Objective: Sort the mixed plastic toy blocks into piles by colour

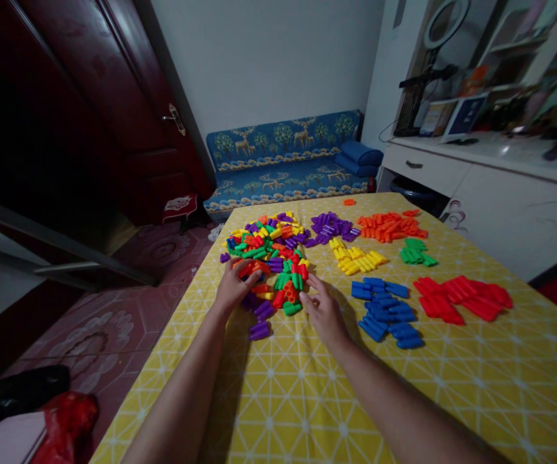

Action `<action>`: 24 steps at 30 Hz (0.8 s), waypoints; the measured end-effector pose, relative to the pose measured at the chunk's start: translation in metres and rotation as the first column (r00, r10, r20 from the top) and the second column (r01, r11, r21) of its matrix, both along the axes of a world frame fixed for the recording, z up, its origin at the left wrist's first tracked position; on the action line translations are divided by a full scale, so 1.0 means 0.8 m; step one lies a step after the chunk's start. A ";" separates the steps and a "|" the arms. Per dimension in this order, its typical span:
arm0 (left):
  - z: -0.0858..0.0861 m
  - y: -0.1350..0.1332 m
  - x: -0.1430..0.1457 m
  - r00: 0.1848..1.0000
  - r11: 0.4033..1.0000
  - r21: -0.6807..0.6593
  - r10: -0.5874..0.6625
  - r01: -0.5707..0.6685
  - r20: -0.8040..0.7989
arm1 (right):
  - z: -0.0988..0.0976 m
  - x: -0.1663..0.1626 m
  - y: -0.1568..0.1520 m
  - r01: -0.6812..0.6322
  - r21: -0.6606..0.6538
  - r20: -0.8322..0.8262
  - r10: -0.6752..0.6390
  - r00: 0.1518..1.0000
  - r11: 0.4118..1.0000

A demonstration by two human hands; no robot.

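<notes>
A mixed pile of colourful plastic building pieces [278, 248] lies on the left of the table, with green, red, orange, yellow, purple and blue ones jumbled together. My left hand [233, 285] rests at its left edge, fingers and thumb apart over orange and blue pieces; no firm grip shows. On the pile's near right side is my right hand [324, 310], open, its fingertips close to red and green pieces. A few purple pieces [260, 330] lie in front of the pile, between my forearms.
Single-colour groups lie to the right: purple pieces [331, 227], orange pieces [389, 227], yellow pieces [356, 259], green pieces [416, 252], blue pieces [387, 309] and red pieces [462, 296]. A yellow patterned cloth [302, 399] covers the table. Behind stands a blue sofa [283, 164].
</notes>
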State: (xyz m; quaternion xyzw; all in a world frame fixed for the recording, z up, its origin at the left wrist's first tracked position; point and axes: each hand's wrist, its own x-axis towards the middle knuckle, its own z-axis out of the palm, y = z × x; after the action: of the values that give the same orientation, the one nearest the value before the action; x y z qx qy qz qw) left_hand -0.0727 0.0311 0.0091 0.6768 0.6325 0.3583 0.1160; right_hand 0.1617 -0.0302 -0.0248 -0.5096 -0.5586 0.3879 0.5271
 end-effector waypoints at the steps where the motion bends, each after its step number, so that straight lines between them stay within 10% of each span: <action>1: 0.002 -0.007 0.009 0.998 0.998 -0.018 -0.055 0.055 -0.011 | -0.001 0.000 0.000 -0.006 0.001 -0.001 0.006 1.000 1.000; 7: 0.017 -0.047 0.057 0.927 0.946 -0.067 -0.325 0.318 -0.187 | -0.011 -0.001 0.002 -0.061 -0.026 -0.013 0.060 0.998 0.998; 24: -0.010 -0.085 0.117 0.966 0.988 0.126 -0.059 0.093 -0.253 | -0.008 0.006 0.013 -0.142 0.063 0.033 0.140 0.990 0.988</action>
State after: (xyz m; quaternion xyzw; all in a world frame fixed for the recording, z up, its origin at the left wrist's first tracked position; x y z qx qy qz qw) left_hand 0.0209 -0.0371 0.0012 0.7464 0.5897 0.3084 0.0028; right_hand 0.1662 -0.0196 -0.0310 -0.4567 -0.6130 0.3984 0.5069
